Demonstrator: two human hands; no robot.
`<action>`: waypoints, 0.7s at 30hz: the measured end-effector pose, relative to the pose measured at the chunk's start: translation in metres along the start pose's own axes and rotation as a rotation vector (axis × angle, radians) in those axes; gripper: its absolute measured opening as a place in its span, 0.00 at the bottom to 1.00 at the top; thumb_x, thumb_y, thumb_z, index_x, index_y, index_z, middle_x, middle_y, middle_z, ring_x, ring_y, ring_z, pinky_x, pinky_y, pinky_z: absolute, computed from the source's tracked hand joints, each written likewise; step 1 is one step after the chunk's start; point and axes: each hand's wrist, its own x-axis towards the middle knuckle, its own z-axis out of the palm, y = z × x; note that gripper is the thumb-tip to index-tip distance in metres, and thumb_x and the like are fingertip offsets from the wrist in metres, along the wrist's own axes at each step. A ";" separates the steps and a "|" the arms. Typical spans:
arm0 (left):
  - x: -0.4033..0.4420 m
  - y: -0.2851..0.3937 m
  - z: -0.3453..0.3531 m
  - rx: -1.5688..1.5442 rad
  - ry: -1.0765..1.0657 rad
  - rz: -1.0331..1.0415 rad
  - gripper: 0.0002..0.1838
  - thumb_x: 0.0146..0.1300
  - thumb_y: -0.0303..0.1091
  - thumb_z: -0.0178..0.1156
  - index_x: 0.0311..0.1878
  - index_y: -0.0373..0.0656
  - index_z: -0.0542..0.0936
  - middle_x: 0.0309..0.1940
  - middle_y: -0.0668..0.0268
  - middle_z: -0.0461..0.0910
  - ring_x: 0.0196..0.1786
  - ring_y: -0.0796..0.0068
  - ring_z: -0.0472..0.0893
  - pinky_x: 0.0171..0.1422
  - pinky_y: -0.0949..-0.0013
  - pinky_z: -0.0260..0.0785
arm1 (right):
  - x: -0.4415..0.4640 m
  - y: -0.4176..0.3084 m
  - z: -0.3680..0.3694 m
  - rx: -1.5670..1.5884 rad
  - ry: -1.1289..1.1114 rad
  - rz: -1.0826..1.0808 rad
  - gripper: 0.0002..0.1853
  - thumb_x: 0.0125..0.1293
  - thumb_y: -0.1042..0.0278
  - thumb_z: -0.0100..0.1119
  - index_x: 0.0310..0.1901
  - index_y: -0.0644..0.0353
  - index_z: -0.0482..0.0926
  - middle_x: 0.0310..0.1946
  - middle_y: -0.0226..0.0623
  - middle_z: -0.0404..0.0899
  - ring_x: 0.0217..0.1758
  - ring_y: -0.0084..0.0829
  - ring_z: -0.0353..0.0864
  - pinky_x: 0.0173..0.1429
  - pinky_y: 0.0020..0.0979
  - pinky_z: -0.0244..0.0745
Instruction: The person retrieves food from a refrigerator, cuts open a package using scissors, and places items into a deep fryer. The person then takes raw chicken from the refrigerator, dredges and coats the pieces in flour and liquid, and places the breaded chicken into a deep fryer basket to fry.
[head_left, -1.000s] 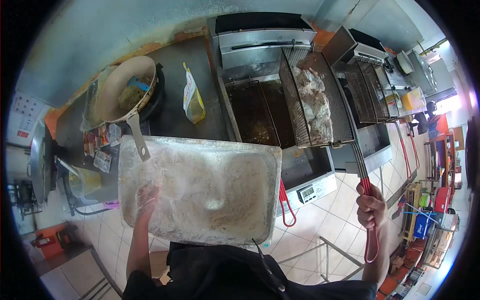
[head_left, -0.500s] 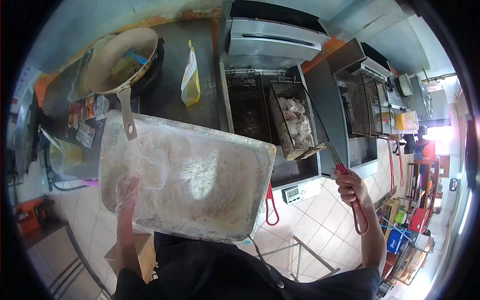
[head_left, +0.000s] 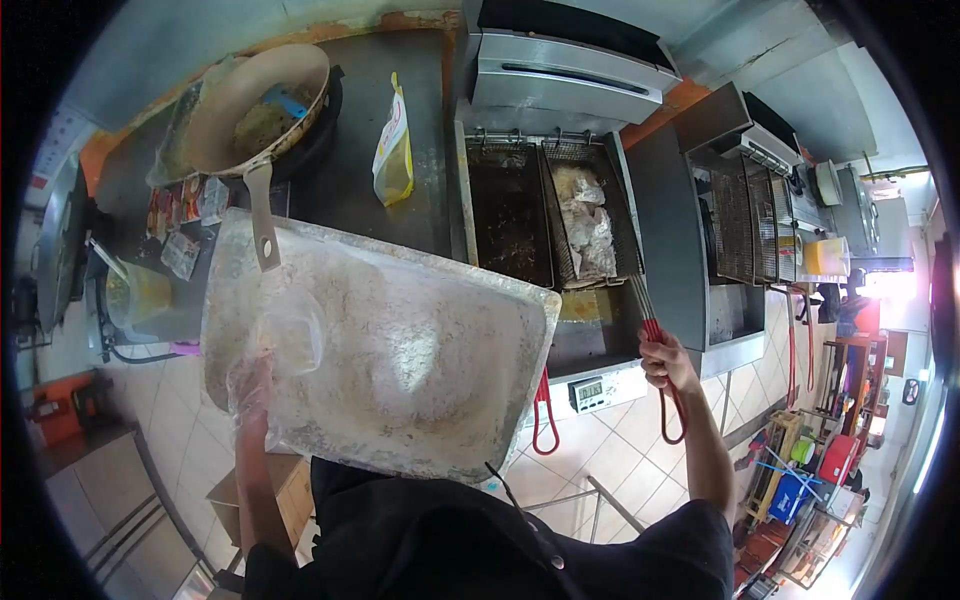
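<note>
My right hand (head_left: 668, 362) is closed round the red handle (head_left: 672, 410) of a wire fryer basket (head_left: 625, 235). Pale, flour-coated pieces (head_left: 588, 225) lie in the basket, which sits in the right well of the fryer (head_left: 590, 345). My left hand (head_left: 252, 388), in a clear plastic glove, is over the left side of a large flour-dusted tray (head_left: 470, 300). Its fingers seem closed on the edge of a rounded clear plastic container (head_left: 295, 335); the glove blurs the exact grip.
A pan (head_left: 215, 115) stands at back left, its handle overhanging the tray. A yellow-white pouch (head_left: 395, 150) stands on the counter (head_left: 330, 200). Another red handle (head_left: 544, 415) hangs at the fryer's front by a timer (head_left: 587, 395). More baskets (head_left: 745, 220) hang at right.
My right hand has moved left, and the basket has shifted back and lower in the right well, showing yellowish liquid at the front. My left hand remains over the tray.
</note>
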 end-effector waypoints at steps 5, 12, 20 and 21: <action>0.011 -0.004 0.013 0.067 -0.011 0.059 0.24 0.72 0.46 0.50 0.61 0.39 0.76 0.58 0.54 0.77 0.56 0.62 0.78 0.61 0.59 0.67 | 0.028 0.037 -0.010 -0.159 0.066 -0.076 0.08 0.65 0.75 0.59 0.41 0.54 0.70 0.16 0.18 0.60 0.11 0.14 0.57 0.11 0.21 0.53; 0.065 -0.072 -0.019 0.410 0.192 0.414 0.22 0.73 0.45 0.50 0.62 0.41 0.75 0.57 0.54 0.78 0.57 0.57 0.78 0.62 0.57 0.67 | 0.060 0.074 -0.023 -1.033 0.445 -0.346 0.12 0.61 0.65 0.68 0.35 0.66 0.80 0.18 0.32 0.78 0.23 0.28 0.81 0.29 0.31 0.77; 0.083 -0.089 -0.097 0.777 0.287 0.902 0.18 0.67 0.36 0.58 0.58 0.43 0.77 0.53 0.53 0.78 0.55 0.49 0.77 0.60 0.49 0.68 | -0.003 0.094 0.045 -0.792 0.534 -0.463 0.21 0.66 0.64 0.65 0.57 0.66 0.78 0.50 0.46 0.83 0.50 0.36 0.83 0.57 0.34 0.74; 0.098 -0.099 -0.100 0.869 0.363 0.923 0.17 0.67 0.37 0.57 0.57 0.43 0.77 0.53 0.53 0.78 0.55 0.49 0.77 0.60 0.50 0.69 | -0.007 0.111 0.049 -0.747 0.533 -0.467 0.22 0.67 0.62 0.64 0.58 0.66 0.78 0.50 0.45 0.83 0.49 0.35 0.83 0.56 0.33 0.74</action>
